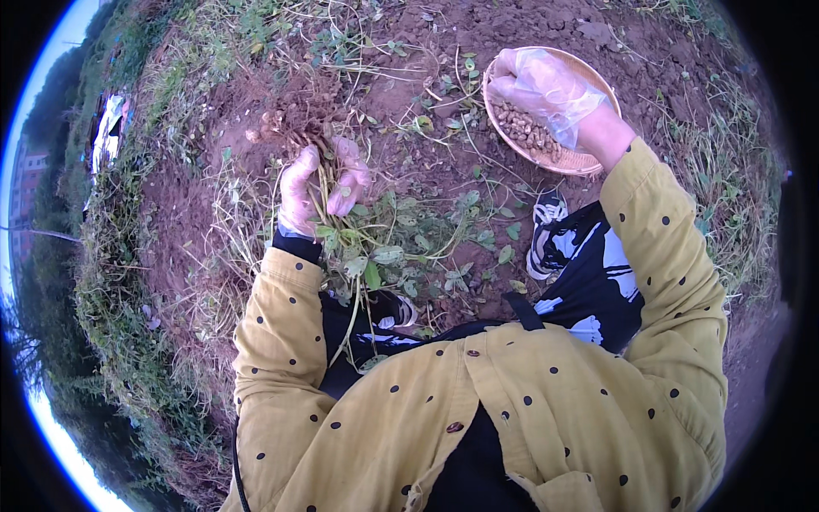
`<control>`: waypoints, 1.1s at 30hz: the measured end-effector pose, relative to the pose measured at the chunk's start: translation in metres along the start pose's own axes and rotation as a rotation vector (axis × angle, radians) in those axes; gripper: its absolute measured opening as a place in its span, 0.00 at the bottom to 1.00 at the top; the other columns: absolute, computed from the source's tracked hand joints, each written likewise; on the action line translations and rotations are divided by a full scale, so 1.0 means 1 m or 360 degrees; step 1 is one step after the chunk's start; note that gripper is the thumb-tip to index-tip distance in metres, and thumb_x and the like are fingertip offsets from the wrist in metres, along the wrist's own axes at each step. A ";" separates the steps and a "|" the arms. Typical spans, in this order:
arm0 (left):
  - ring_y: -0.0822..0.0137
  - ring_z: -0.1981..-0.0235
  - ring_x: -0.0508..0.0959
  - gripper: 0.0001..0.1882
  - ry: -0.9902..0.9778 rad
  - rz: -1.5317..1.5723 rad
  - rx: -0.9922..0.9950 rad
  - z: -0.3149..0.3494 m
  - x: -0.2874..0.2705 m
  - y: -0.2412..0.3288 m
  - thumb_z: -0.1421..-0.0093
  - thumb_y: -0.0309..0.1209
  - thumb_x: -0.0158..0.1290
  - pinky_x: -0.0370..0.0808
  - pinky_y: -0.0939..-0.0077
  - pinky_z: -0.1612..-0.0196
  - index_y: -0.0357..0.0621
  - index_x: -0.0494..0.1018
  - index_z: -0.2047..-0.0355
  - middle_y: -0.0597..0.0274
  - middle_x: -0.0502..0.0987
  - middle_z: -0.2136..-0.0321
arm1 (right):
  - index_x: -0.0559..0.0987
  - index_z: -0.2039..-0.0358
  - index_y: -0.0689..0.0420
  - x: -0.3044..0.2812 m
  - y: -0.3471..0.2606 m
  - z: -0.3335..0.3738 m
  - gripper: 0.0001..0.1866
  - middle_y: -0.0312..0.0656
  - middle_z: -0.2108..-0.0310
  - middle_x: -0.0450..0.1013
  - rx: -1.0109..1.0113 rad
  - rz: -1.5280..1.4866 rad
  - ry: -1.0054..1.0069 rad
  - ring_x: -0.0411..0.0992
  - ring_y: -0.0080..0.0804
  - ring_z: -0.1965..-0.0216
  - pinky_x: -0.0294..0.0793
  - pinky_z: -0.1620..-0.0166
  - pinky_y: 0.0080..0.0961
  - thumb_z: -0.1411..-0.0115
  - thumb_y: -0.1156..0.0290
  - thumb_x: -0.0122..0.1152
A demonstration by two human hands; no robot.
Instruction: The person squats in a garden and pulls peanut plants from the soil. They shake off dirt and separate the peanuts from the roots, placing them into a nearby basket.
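My left hand (299, 188), in a thin clear plastic glove, is closed around the stems of an uprooted peanut plant (299, 122). The roots, with soil and a few pods on them, point away from me, while the leafy stems hang back toward my knees. To the right, my right hand (546, 85), gloved likewise, is over a round woven basket (589, 165). Its fingers are curled at the far left of the basket; whatever they may hold is hidden. Several peanuts (526, 130) in their shells lie in the basket below this hand.
Brown soil (409, 98) with loose vines and weeds surrounds me. My shoes (547, 235) and legs are close behind the plant and basket. Thick green growth (119, 316) lines the left side, with a pale sheet (108, 132) farther off.
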State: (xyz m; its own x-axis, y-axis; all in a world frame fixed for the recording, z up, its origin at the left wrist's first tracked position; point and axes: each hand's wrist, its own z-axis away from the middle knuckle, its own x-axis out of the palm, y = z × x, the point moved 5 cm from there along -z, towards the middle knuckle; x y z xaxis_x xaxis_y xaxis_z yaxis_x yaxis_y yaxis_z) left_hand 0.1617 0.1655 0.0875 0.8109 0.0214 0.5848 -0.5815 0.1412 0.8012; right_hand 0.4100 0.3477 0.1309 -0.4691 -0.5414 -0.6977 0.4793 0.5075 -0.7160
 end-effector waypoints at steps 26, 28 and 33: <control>0.69 0.87 0.66 0.26 -0.0554 0.0922 -0.0280 -0.010 0.074 -0.040 0.45 0.47 0.58 0.60 0.73 0.85 0.39 0.66 0.58 0.65 0.64 0.84 | 0.56 0.34 0.56 0.078 -0.085 -0.003 0.34 0.45 0.50 0.71 -0.0281 -0.1297 -0.0533 0.71 0.26 0.52 0.71 0.48 0.25 0.38 0.71 0.59; 0.69 0.87 0.66 0.26 -0.0528 0.0943 -0.0295 -0.009 0.068 -0.042 0.44 0.48 0.58 0.61 0.73 0.85 0.39 0.67 0.58 0.64 0.65 0.84 | 0.60 0.36 0.60 0.081 -0.080 -0.007 0.31 0.51 0.49 0.71 -0.0527 -0.0871 -0.0259 0.71 0.35 0.49 0.70 0.46 0.31 0.38 0.69 0.57; 0.69 0.89 0.65 0.24 -0.0381 0.0873 -0.0344 -0.007 0.069 -0.038 0.42 0.49 0.55 0.61 0.72 0.85 0.39 0.67 0.59 0.64 0.65 0.84 | 0.67 0.43 0.58 0.071 -0.087 0.000 0.25 0.53 0.61 0.76 -0.0475 0.0050 -0.0079 0.76 0.51 0.60 0.76 0.58 0.41 0.37 0.59 0.56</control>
State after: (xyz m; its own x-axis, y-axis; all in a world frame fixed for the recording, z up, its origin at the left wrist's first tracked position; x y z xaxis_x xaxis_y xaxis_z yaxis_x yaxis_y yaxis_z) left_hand 0.2404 0.1688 0.0963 0.3473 -0.0709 0.9351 -0.8615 0.3698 0.3480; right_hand 0.3343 0.2650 0.1438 -0.4170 -0.5508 -0.7230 0.2504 0.6950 -0.6740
